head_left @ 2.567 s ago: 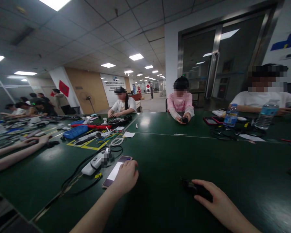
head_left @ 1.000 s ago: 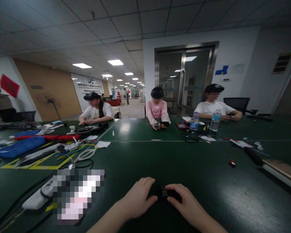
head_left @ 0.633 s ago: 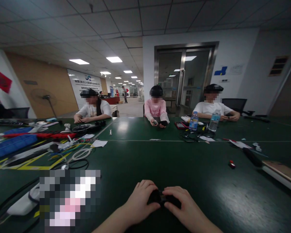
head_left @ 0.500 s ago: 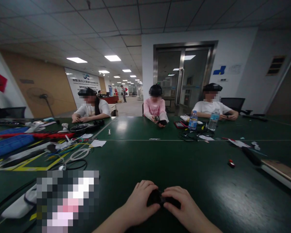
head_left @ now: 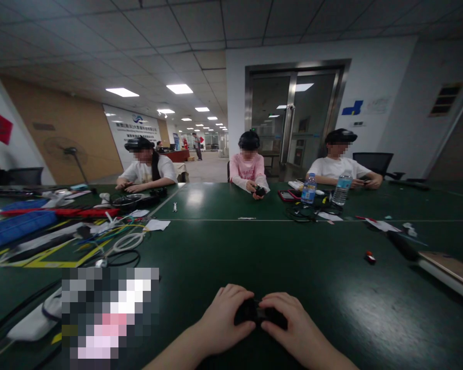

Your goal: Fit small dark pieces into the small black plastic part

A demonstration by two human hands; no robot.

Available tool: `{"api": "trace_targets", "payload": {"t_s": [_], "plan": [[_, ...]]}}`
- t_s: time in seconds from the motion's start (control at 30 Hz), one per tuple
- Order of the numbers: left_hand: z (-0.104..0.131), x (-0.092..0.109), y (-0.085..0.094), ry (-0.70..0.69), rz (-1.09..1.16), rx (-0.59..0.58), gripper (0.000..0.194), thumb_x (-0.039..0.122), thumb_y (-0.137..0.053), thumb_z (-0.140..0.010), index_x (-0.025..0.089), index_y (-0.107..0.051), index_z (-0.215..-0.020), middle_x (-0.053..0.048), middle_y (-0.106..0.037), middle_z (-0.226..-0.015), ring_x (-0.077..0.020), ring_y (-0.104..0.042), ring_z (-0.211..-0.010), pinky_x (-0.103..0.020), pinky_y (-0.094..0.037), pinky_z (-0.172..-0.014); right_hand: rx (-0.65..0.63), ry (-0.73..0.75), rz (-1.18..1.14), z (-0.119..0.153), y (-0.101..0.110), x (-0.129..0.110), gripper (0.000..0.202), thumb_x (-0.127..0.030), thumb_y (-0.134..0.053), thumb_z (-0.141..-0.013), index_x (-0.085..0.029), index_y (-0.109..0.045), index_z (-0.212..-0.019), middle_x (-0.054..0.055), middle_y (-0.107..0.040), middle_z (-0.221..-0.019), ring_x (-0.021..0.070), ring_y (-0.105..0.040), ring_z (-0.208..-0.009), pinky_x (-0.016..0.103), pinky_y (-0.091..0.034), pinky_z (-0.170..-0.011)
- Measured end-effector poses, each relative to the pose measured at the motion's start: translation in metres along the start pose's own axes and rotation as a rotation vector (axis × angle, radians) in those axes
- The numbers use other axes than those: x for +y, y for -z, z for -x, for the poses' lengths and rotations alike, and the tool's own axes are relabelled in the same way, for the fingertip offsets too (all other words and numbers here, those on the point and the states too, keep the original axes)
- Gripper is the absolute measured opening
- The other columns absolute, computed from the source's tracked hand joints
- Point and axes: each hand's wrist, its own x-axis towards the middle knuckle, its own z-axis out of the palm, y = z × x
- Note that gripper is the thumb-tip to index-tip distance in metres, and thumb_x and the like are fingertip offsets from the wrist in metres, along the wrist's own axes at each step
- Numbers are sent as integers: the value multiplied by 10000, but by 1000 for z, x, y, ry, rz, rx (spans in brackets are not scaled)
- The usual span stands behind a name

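Observation:
Near the front edge of the dark green table, a small black object is between my two hands. My left hand curls round its left side, thumb below and fingers above. On its right side my right hand grips it in the same way. The fingertips of both hands nearly meet at its middle. Much of the object is hidden by the fingers, and its exact kind cannot be made out.
Cables, a blue tray and a white power strip lie left. A small red item and a flat board lie right. Across the table sit three people, with bottles near one.
The view has shifted slightly. The person in pink opposite has moved their hands on a dark object. My hands hold nearly the same pose round the black object.

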Motion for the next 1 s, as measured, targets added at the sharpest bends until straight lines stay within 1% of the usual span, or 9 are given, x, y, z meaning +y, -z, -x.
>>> {"api": "trace_targets", "payload": {"t_s": [0.13,0.27,0.43,0.6,0.8,1.0], "plan": [[0,-2,-2,-9,5,13,401,244,-635,-733,237,-537,-1122,-43,-562,-1131,-218,-481,-1055,-345,-377,-920,-14,1,-4,1,3,-2,225,-241,-622,-738,-278,-650,-958,24,-649,-1072,229,-549,-1047,378,-384,-923],[1,-2,-2,-15,4,16,457,264,-636,-737,231,-506,-1174,-57,-551,-1159,-227,-473,-1070,-358,-371,-932,-17,-5,-12,0,3,-1,230,-247,-628,-735,-289,-653,-960,21,-641,-1081,232,-544,-1053,387,-379,-929],[1,0,0,2,-3,-2,388,263,-633,-738,236,-550,-1115,-50,-559,-1141,-224,-480,-1061,-353,-377,-924,-6,-3,-12,0,2,-1,240,-252,-638,-728,-289,-658,-965,27,-637,-1091,233,-544,-1051,396,-376,-933],[1,-1,0,-10,-4,0,477,257,-653,-712,232,-516,-1168,-55,-551,-1160,-226,-474,-1076,-358,-367,-939,-18,-8,-17,1,2,-1,226,-270,-627,-739,-291,-663,-961,31,-635,-1089,236,-545,-1054,397,-376,-933],[1,2,1,-5,-2,-5,423,241,-637,-719,234,-541,-1130,-53,-558,-1148,-223,-480,-1071,-359,-365,-939,-8,-7,-20,-1,3,-2,227,-251,-635,-733,-293,-665,-955,29,-636,-1085,229,-545,-1057,394,-369,-939],[1,2,2,-2,0,-5,416,258,-636,-720,243,-545,-1126,-52,-561,-1141,-227,-480,-1066,-364,-367,-935,-22,-19,-20,0,5,-5,215,-276,-621,-748,-288,-663,-958,30,-634,-1089,231,-540,-1064,396,-366,-944]]}}
